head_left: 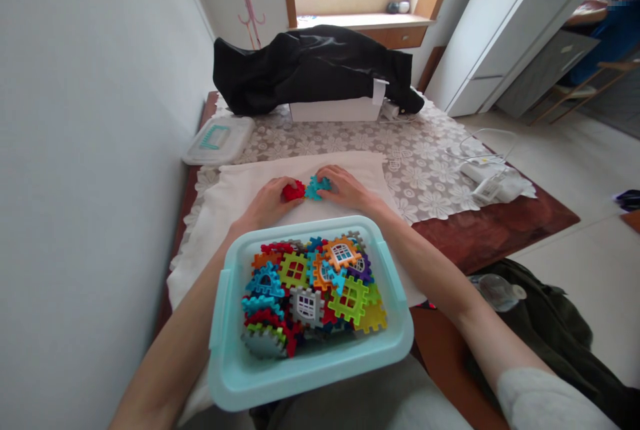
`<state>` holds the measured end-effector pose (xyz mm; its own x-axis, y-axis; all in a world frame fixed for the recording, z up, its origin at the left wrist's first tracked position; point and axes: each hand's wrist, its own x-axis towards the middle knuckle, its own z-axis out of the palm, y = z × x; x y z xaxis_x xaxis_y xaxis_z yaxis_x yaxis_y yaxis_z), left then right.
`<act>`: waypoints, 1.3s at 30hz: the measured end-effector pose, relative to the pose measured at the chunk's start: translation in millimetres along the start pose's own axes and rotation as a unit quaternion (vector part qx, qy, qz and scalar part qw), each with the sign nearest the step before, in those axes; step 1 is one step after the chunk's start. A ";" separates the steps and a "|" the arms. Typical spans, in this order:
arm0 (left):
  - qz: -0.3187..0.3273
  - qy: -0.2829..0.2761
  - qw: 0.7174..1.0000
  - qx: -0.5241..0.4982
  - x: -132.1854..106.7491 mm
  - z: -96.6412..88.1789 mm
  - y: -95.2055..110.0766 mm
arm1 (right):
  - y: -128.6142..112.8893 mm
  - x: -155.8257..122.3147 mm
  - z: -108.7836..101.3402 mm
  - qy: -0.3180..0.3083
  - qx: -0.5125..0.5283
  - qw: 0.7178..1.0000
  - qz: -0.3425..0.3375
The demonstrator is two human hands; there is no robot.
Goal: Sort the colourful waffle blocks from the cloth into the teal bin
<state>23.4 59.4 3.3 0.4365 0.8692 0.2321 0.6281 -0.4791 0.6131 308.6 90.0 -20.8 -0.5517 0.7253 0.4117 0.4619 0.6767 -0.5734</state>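
Observation:
My left hand (270, 198) is closed on a red toothed block (293, 191) on the white cloth (225, 203). My right hand (347, 189) is closed on a blue toothed block (318, 187). The two blocks touch edge to edge between my hands. In front of me, on my lap, a light blue plastic bin (235, 367) holds several coloured interlocking window blocks (310, 287).
A clear lid with a teal handle (219, 140) lies at the table's left. A black garment (315, 67) covers a white box (335, 110) at the back. White chargers and cables (493, 180) lie at the right. A white wall runs close along the left.

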 end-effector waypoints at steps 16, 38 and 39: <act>0.004 0.004 1.000 0.004 0.8 -0.3 2.7 | -22.7 -1.5 -8.1 -0.074 -0.038 0.996 0.023; -0.060 -0.019 0.953 -0.295 1.1 -83.7 53.0 | -40.2 -1.5 -16.5 -0.086 -0.060 0.990 0.096; -0.038 -0.051 0.951 -0.302 -3.3 -98.3 68.5 | -41.7 -0.5 -16.9 -0.086 -0.057 0.990 0.099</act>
<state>1.7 35.7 118.8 0.4846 0.8674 0.1130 0.1895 -0.2302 0.9545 301.3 63.6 14.8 -0.5476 0.8200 0.1666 0.6432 0.5399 -0.5430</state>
